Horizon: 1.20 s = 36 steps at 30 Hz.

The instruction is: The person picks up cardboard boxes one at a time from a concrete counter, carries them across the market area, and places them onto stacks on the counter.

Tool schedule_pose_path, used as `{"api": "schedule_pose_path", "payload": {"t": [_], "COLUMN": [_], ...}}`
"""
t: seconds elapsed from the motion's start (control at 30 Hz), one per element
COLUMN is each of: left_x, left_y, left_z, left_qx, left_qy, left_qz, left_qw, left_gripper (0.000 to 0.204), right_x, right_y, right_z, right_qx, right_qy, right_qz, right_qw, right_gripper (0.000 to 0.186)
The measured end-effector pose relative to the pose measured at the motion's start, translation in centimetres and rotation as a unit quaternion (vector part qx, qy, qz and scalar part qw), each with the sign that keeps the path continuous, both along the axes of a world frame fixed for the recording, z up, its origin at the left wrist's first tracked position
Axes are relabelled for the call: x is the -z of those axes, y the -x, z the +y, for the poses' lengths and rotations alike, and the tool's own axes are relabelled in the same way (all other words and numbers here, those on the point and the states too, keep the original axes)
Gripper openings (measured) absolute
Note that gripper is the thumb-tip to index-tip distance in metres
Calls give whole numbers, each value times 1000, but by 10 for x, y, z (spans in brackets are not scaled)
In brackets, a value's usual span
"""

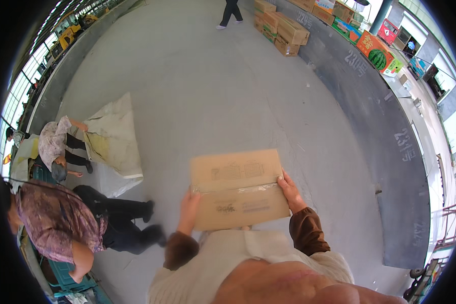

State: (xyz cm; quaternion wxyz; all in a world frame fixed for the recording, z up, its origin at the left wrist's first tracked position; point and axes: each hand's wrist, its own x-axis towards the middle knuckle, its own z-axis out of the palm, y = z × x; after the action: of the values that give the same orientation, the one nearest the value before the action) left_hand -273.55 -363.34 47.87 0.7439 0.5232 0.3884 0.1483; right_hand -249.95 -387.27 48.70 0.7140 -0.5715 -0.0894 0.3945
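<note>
A brown cardboard box [238, 188] with faint print and clear tape along its middle seam is held level in front of my body. My left hand [189, 209] presses against its left side, thumb near the top edge. On the opposite side my right hand [291, 190] grips the box's edge, with the thumb over the upper corner. Both forearms wear brown sleeves. The box's underside and most of the fingertips are hidden.
A person in a purple patterned shirt [61, 215] stands at the left; another holds a pale sheet [114, 137]. Stacked cartons [283, 31] lie at the far right beside a long grey low wall [370, 101]. Someone's legs [231, 12] show far ahead on the concrete floor [207, 91].
</note>
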Motion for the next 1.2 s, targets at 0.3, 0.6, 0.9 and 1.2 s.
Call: {"api": "schedule_pose_path", "payload": {"t": [0.3, 0.6, 0.9, 1.2], "left_x": [10, -9, 6, 8], "left_y": [-200, -461, -672, -855], "left_z": [134, 256, 332, 422], "left_qx": [-1, 107, 69, -44], "left_qy": [-14, -3, -5, -1], "left_qz": [-67, -56, -49, -46], "left_qw": [998, 993, 996, 998], "left_gripper": [43, 50, 46, 43], "right_x": [13, -6, 11, 22], "right_y": [-185, -384, -626, -865], "right_z": [129, 213, 310, 438], "right_qx": [12, 126, 86, -22], "right_qy": [-12, -31, -36, 8], "right_qz": [18, 13, 11, 14], "right_qw": [1000, 991, 996, 1000], "right_gripper": [53, 55, 54, 51]}}
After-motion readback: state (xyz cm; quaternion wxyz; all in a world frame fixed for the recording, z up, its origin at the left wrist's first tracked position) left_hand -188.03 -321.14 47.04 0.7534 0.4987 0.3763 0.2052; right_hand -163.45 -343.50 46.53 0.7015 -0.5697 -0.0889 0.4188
